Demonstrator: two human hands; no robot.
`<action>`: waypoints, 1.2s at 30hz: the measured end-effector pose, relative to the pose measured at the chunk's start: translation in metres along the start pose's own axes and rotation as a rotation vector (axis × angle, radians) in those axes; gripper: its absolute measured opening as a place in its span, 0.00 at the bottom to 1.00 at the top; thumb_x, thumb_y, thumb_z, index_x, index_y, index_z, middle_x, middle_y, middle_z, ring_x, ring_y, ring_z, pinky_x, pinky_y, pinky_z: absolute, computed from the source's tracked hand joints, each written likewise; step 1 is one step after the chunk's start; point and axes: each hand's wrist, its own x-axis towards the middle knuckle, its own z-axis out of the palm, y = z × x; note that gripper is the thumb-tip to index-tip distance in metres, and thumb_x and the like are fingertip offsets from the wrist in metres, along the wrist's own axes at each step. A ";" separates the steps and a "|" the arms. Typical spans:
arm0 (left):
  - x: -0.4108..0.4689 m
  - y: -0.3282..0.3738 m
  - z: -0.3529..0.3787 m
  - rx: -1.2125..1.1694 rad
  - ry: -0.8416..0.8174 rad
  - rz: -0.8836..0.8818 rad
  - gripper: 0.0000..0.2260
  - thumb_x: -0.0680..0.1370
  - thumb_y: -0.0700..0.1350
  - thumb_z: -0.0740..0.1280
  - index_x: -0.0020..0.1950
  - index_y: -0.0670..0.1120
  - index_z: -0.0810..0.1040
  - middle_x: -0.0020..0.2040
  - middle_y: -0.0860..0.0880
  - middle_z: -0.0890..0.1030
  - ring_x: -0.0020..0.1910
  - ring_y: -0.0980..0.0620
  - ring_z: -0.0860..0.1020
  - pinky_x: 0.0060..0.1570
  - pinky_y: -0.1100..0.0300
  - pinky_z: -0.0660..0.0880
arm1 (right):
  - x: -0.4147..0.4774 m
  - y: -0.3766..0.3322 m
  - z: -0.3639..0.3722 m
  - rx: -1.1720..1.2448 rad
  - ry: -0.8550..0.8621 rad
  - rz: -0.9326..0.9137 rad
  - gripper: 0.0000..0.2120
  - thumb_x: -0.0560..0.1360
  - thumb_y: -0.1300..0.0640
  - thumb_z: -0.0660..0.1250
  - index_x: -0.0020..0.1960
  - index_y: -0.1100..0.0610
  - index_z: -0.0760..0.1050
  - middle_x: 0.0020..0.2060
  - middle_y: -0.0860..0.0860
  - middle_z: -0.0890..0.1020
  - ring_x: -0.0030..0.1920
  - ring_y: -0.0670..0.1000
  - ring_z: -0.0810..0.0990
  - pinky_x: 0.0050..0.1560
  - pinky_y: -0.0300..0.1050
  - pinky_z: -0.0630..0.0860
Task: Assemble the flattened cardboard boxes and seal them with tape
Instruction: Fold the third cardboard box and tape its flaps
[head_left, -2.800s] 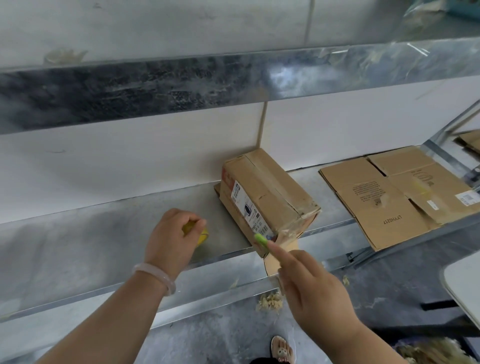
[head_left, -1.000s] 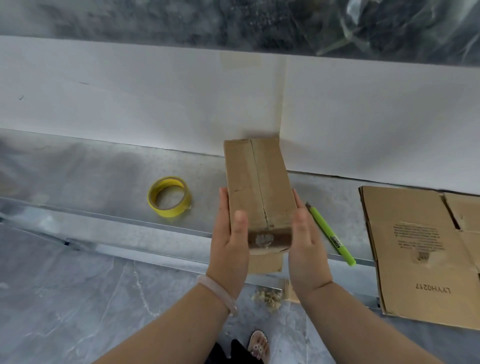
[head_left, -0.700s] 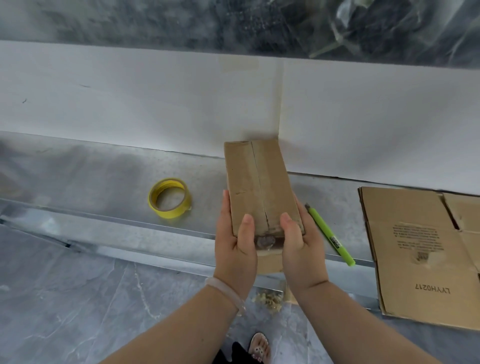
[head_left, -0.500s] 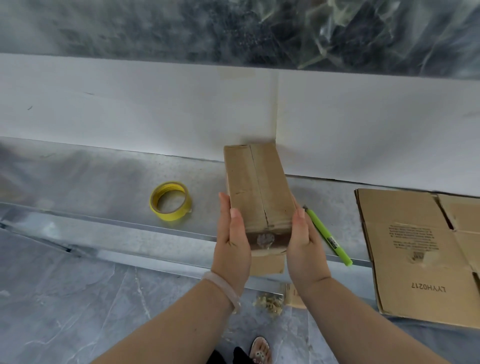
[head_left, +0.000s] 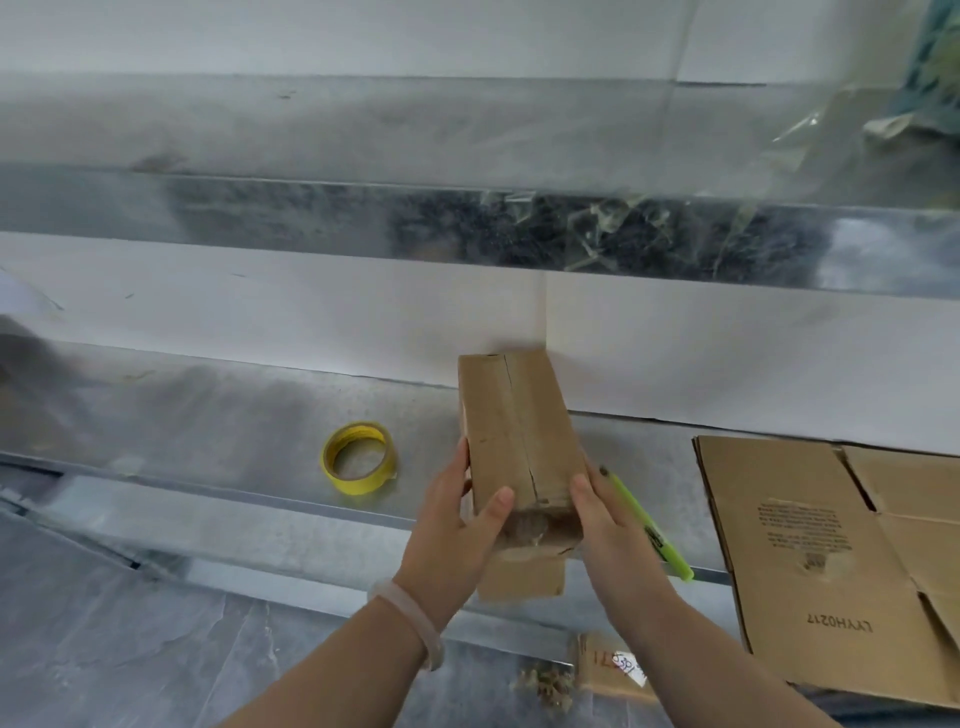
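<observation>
Metal shelf (head_left: 208, 431), lower tier: flattened cardboard boxes (head_left: 810, 561) stacked at 3 o'clock of the assembled cardboard box (head_left: 514, 431), which sits centre, lengthwise, its near end past the shelf's front edge with one flap hanging loose beneath. Left hand (head_left: 447, 535) and right hand (head_left: 608, 525) clasp that near end from 9 and 3 o'clock, thumbs on top. Yellow tape roll (head_left: 360, 457) lies apart at 9 o'clock, a green pen-like tool (head_left: 649, 525) just beside at 3; step judged end-closing, and the next move calls for folding the flap and freeing one hand for tape.
</observation>
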 end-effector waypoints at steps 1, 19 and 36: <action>-0.003 -0.002 0.001 0.007 0.026 0.012 0.28 0.76 0.56 0.66 0.74 0.58 0.62 0.66 0.56 0.73 0.65 0.55 0.72 0.62 0.51 0.74 | -0.004 0.000 0.002 -0.004 0.005 0.004 0.13 0.83 0.50 0.57 0.65 0.39 0.71 0.52 0.36 0.80 0.46 0.28 0.78 0.38 0.23 0.73; -0.002 0.026 -0.074 -0.384 0.061 -0.167 0.16 0.70 0.50 0.59 0.50 0.51 0.84 0.51 0.48 0.84 0.52 0.48 0.80 0.49 0.52 0.75 | 0.023 -0.062 -0.045 -0.138 -0.386 -0.051 0.54 0.57 0.34 0.79 0.76 0.34 0.55 0.70 0.40 0.71 0.67 0.43 0.74 0.61 0.41 0.73; -0.015 0.041 -0.019 -0.067 0.140 0.075 0.46 0.64 0.70 0.68 0.77 0.62 0.51 0.75 0.56 0.59 0.73 0.58 0.60 0.70 0.52 0.65 | -0.014 -0.036 -0.021 -0.430 0.028 -0.305 0.65 0.49 0.29 0.78 0.69 0.23 0.33 0.56 0.25 0.53 0.67 0.39 0.58 0.67 0.47 0.62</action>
